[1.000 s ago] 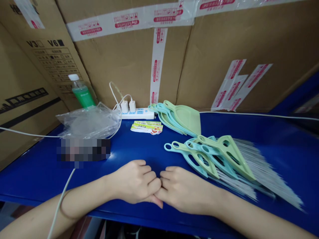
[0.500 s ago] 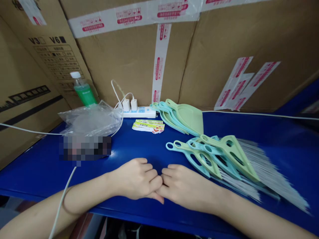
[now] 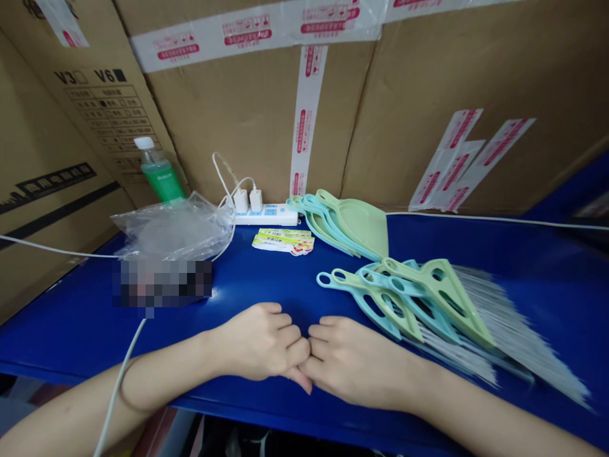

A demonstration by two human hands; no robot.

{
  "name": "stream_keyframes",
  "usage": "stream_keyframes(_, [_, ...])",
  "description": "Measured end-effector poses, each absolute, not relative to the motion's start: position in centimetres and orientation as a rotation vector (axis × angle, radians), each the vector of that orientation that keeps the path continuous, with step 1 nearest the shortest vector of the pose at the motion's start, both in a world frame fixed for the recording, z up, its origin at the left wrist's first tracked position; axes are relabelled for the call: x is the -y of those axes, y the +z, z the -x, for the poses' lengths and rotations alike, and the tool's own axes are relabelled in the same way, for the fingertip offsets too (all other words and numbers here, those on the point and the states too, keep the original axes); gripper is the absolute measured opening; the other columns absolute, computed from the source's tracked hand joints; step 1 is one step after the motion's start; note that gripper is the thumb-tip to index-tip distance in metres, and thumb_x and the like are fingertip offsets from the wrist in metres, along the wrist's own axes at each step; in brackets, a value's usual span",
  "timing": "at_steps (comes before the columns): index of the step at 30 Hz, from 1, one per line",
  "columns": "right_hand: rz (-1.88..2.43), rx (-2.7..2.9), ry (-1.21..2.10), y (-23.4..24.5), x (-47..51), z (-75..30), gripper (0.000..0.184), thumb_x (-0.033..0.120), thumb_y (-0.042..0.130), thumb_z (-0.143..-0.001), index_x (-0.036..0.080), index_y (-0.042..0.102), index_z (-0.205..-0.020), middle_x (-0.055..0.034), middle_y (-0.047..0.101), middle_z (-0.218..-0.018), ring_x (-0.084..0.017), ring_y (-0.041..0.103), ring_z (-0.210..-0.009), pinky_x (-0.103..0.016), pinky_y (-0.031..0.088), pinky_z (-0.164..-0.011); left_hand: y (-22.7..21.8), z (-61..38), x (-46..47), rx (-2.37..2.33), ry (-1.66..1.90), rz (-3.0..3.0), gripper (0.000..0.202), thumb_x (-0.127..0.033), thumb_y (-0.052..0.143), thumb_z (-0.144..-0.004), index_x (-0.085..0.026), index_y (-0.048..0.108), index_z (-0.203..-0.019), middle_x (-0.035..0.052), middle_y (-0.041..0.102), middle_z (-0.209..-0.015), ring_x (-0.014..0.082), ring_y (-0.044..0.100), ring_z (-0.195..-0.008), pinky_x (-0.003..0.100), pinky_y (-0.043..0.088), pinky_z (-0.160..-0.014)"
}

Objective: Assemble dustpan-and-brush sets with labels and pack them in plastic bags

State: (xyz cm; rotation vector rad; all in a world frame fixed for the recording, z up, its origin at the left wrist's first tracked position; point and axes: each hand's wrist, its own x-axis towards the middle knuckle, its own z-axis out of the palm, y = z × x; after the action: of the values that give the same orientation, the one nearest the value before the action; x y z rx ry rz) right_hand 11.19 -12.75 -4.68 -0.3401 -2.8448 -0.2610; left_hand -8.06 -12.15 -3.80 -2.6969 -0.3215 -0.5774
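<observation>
My left hand [image 3: 264, 341] rests on the blue tabletop [image 3: 228, 406] near its front edge, its fingers curled closed. Against it, knuckles touching, lies my right hand [image 3: 352, 358], closed in the same way. Nothing shows in either hand; the palms face down and are hidden. Just beyond the right hand is a fanned pile of small hand brushes [image 3: 431, 298], with pale green and light blue handles and whitish bristles pointing right. Behind them, several dustpans [image 3: 364, 222] in the same colours lie overlapped near the back.
A white power strip [image 3: 266, 216] with two plugged chargers stands at the back, near several printed cards [image 3: 283, 241]. To the left are a clear plastic bag [image 3: 176, 228], a bottle of green liquid [image 3: 164, 181] and a white cable [image 3: 114, 393] crossing my left forearm. Cardboard boxes [image 3: 238, 114] wall the back.
</observation>
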Motion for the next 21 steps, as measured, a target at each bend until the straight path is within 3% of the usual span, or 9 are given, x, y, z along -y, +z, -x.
stream_keyframes(10, [0.306, 2.800, -0.335, -4.4, 12.7, -11.0, 0.023, 0.014, 0.064, -0.081, 0.019, 0.057, -0.060, 0.0023, 0.059, -0.054, -0.015, 0.046, -0.051, -0.031, 0.028, -0.052, -3.8, 8.0, 12.2, 0.313, -0.591, 2.694, 0.054, -0.041, 0.026, -0.101, -0.017, 0.049, -0.059, -0.0033, 0.048, -0.049, 0.0115, 0.042, -0.044, 0.027, 0.027, -0.048])
stream_keyframes(16, [0.335, 2.829, -0.367, -3.9, 12.7, -11.2, 0.029, 0.018, 0.051, -0.093, 0.019, 0.059, -0.065, 0.0016, 0.060, -0.052, -0.017, 0.047, -0.049, -0.032, 0.027, -0.051, -4.0, 8.0, 12.2, 0.341, -0.540, 2.676, 0.051, -0.022, 0.024, -0.103, -0.017, 0.048, -0.058, -0.0022, 0.048, -0.049, 0.0124, 0.041, -0.044, 0.029, 0.026, -0.048])
stream_keyframes(21, [0.429, 2.957, -0.335, -3.4, 12.2, -11.4, 0.020, 0.013, 0.060, -0.085, 0.018, 0.059, -0.066, 0.0009, 0.060, -0.054, -0.017, 0.049, -0.051, -0.032, 0.027, -0.052, -4.0, 8.2, 11.9, 0.379, -0.494, 2.645, 0.049, -0.020, 0.027, -0.102, -0.017, 0.047, -0.058, -0.0024, 0.049, -0.049, 0.0133, 0.043, -0.045, 0.030, 0.026, -0.048])
